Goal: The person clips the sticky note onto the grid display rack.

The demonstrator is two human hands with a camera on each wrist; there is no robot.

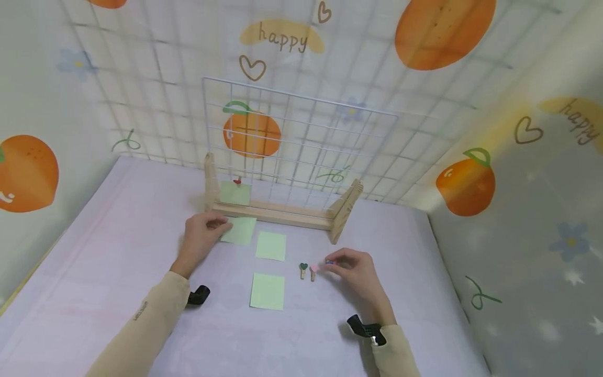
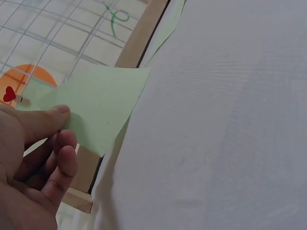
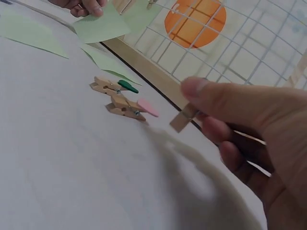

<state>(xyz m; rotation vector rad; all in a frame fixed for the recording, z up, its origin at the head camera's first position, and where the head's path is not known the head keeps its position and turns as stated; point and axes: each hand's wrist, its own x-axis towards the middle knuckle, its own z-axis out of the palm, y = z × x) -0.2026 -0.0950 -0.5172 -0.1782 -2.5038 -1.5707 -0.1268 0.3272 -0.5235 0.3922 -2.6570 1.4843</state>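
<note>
My left hand (image 1: 201, 236) pinches a green paper square (image 2: 103, 103) by its edge between thumb and fingers, in front of the wire grid rack. A small wooden clothespin (image 3: 184, 118) is pinched in my right hand (image 1: 354, 269); a bit of blue shows at its top in the head view. On the table beside it lie a clothespin with a green heart (image 1: 303, 269) and one with a pink heart (image 1: 313, 272). Another green paper (image 1: 235, 193) hangs low on the white wire grid (image 1: 301, 120), held by a clothespin with a red heart (image 2: 9, 94).
Two more green paper squares lie on the table, an upper paper (image 1: 270, 246) and a lower paper (image 1: 267, 291). The grid stands in a wooden base (image 1: 273, 215) with slanted side feet, before a fruit-printed backdrop cloth (image 1: 358, 68). A grey printed cloth (image 1: 527, 251) borders the right side.
</note>
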